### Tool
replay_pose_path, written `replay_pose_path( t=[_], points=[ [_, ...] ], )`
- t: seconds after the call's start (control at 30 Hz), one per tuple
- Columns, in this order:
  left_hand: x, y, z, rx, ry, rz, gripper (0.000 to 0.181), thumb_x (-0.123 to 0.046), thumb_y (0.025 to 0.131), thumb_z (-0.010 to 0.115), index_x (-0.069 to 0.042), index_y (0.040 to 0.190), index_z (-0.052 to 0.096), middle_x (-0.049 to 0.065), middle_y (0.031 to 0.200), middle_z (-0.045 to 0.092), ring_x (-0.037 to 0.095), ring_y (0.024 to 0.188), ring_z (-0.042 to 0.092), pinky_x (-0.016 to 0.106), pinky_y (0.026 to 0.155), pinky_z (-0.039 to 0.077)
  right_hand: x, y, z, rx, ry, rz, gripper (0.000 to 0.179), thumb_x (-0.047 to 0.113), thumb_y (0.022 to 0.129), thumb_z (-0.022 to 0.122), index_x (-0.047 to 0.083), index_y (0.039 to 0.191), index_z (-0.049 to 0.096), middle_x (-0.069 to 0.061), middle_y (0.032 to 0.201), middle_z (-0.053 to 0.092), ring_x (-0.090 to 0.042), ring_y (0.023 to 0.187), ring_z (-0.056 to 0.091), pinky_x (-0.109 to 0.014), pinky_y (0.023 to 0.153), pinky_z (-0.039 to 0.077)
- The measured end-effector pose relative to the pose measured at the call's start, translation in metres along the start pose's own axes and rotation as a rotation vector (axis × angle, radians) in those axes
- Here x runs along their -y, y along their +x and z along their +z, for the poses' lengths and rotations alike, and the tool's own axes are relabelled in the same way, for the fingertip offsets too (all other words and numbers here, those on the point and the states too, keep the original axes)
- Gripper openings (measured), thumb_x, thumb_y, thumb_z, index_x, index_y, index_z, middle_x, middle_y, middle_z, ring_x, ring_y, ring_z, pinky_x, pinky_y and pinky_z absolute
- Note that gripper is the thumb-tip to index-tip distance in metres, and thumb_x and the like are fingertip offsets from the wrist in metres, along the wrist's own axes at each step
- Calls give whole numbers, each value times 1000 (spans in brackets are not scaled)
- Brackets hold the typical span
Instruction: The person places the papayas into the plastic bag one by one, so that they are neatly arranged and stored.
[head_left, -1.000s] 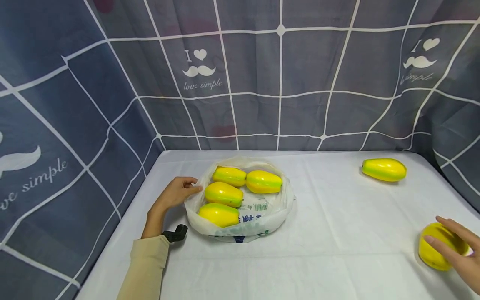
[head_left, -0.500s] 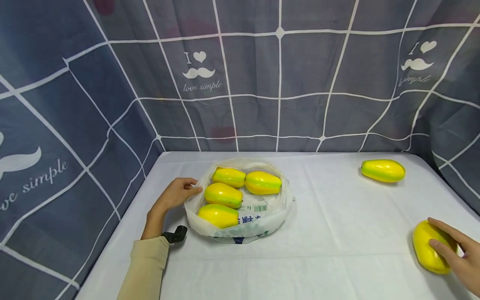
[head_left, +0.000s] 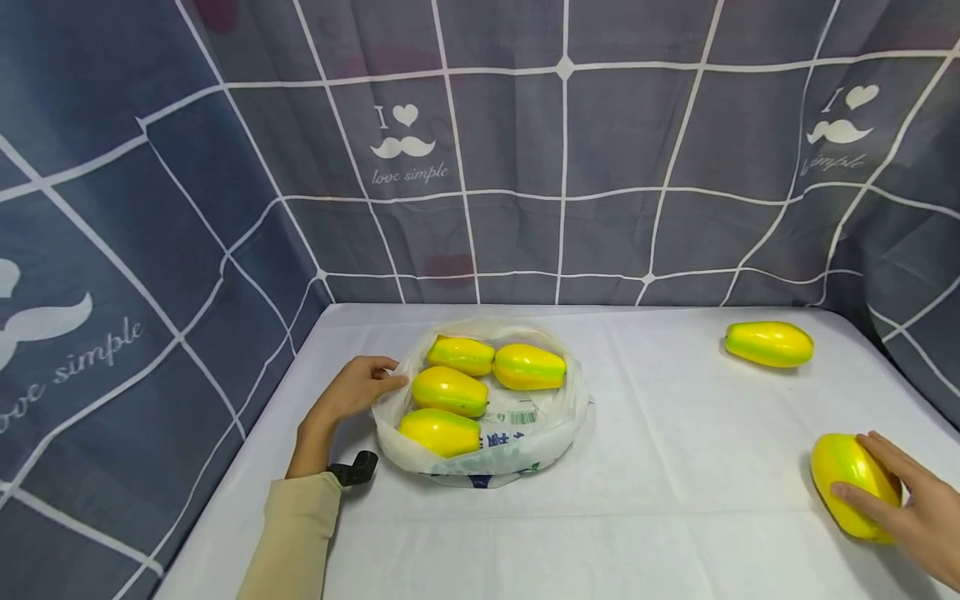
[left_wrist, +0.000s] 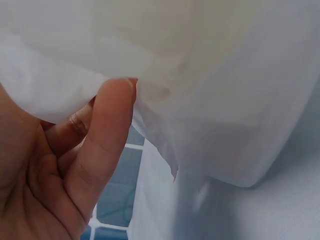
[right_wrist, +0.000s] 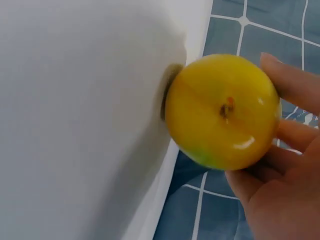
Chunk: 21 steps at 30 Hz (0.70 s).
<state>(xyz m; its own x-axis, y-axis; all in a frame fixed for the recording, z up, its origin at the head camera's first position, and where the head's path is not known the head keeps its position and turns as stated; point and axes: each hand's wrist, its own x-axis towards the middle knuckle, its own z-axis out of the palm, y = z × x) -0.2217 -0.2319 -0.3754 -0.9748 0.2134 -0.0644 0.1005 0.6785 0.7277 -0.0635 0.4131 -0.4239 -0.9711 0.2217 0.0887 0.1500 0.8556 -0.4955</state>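
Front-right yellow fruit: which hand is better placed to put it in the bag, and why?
Probably the right hand: it grips that yellow fruit, while the left hand holds the bag by its left rim.

Head view forward, downward; wrist views close.

The right hand (head_left: pixel 918 512) has moved to the left since one second ago, and more of it shows now at the right edge of the head view. The papaya (head_left: pixel 844 463) in its grasp has come along with it, away from that edge and a little nearer to the plastic bag (head_left: pixel 517 457), though it is still well apart from it. The papaya has also turned: earlier it looked rounder and plain yellow, while now it looks longer, with a greenish tint on its upper side.
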Motion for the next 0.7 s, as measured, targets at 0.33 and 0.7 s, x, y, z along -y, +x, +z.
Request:
replay_pose_path(
  t=[0.33,0.7],
  points=[
    [2,2,1,2,4,-3,36,-24,95,68,2,119,66,7,86,64,21,76,55,32,67,47,4,2,3,9,38,-148,82,13,93,70,-4,154,17,-37,152,18,-56,137,17,-57,113,11],
    [0,2,1,4,27,-9,36,-24,95,67,2,120,67,8,88,64,21,77,55,32,68,47,3,6,3,75,18,-117,98,13,90,73,-4,154,1,-42,148,12,-64,132,15,-68,106,11]
  ],
)
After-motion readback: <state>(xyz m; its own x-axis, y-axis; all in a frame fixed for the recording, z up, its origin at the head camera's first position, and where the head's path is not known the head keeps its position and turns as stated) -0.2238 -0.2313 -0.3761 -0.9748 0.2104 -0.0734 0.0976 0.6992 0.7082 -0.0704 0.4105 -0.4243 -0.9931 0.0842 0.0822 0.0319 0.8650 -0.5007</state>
